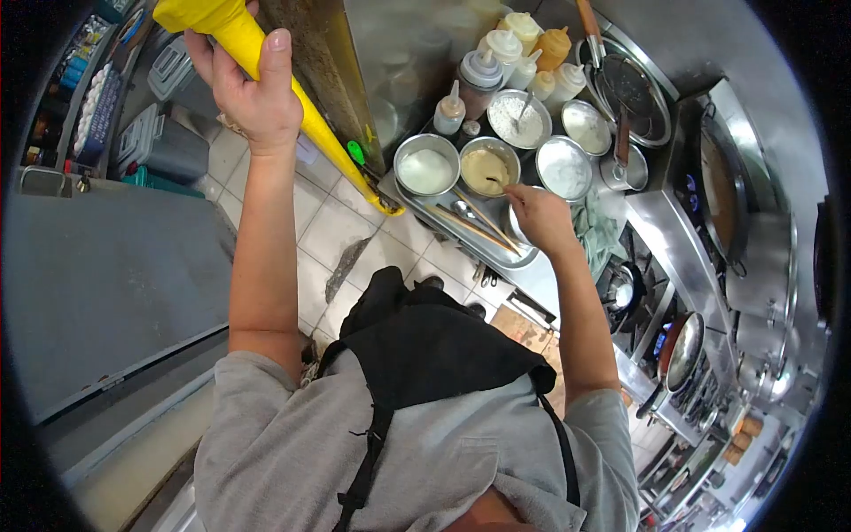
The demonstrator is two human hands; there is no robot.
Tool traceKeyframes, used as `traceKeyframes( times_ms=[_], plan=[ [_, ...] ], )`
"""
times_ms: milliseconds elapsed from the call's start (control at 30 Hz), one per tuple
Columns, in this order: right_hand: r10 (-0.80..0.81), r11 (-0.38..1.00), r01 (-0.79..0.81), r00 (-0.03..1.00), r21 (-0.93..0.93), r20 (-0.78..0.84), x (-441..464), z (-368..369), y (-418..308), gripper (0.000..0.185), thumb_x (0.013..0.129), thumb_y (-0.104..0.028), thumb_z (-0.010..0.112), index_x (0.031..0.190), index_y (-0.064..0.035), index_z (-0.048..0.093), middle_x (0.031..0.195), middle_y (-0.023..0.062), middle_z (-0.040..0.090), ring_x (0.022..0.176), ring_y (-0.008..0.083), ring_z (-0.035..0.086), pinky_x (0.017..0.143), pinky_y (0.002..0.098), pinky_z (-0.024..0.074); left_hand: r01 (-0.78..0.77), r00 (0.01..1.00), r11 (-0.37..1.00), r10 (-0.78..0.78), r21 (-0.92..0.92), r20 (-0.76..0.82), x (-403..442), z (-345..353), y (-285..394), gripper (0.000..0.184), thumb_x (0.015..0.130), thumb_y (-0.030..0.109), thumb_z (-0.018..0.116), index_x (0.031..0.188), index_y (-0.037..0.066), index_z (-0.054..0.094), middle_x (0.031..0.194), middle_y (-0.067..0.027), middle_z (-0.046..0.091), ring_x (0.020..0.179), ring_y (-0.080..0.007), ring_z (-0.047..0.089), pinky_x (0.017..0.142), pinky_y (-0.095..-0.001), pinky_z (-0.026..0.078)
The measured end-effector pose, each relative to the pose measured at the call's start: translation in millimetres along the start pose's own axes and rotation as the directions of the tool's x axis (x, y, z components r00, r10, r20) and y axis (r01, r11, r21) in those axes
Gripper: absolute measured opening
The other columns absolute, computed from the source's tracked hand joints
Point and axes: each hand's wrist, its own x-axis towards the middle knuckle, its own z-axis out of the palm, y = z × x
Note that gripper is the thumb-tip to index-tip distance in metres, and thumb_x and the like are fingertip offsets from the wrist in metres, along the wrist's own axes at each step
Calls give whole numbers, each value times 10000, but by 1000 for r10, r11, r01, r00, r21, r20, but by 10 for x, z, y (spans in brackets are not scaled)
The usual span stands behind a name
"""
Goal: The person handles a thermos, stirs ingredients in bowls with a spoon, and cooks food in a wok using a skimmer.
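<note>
My left hand (pixel 259 102) is raised at the upper left, its fingers curled around the wide upper end of a long yellow pipe-like thing (pixel 319 124). The thumb points up beside it, and this yellow thing slopes down toward the tray. My right hand (pixel 539 213) reaches over the bowls with fingers pinched. They hold a thin utensil whose dark tip shows in a metal bowl of beige sauce (pixel 486 167); most of it is hidden, so its kind is unclear. To the left stands a bowl of white liquid (pixel 425 168); a bowl of white contents (pixel 564 167) stands to the right.
A metal tray (pixel 523 260) carries the bowls, chopsticks (pixel 470 226) and several squeeze bottles (pixel 501 49). Strainers (pixel 631 97) lie behind. On the right are a stove with a lit burner, a pan (pixel 683 353) and a wok (pixel 722 186). A knife (pixel 532 308) lies below the tray.
</note>
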Motion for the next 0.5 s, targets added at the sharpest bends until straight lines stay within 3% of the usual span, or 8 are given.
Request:
traceKeyframes(
  times_ms=[200,500],
  plan=[
    [41,998,-40,999,43,-25,68,38,10,215,913,-258,559,1003,-126,702,883,129,698,791,333,667,716,432,524,30,996,992,-39,-120,-74,-13,41,-12,413,920,263,611,1212,-26,570,1315,-161,455,1299,-272,342,1093,-379,235],
    [110,993,-110,994,-33,-4,411,11,-15,259,918,-282,512,977,-119,705,848,144,697,795,340,667,714,450,521,5,996,999,-9,-44,-85,-23,23,-19,378,911,248,617,1175,-23,611,1293,-176,487,1295,-290,334,1090,-383,229]
  ],
)
